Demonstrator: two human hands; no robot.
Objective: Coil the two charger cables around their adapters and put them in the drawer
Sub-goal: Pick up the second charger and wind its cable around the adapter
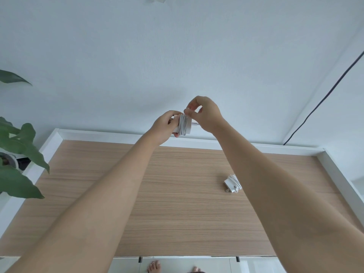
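Observation:
My left hand [164, 127] grips a white adapter [187, 126] held up above the far edge of the wooden top, with white cable wound in tight loops around its middle. My right hand [204, 115] pinches the free end of that cable just above and right of the coil. A second white adapter [232, 184] lies on the wooden top to the right, its cable wrapped around it and its prongs pointing toward me. No drawer shows as open.
The wooden top [157, 194] has a raised white rim [98, 133] at the back and sides. A leafy green plant [17, 154] overhangs the left edge. A black cable [323, 101] runs down the wall at right. Bare feet show below.

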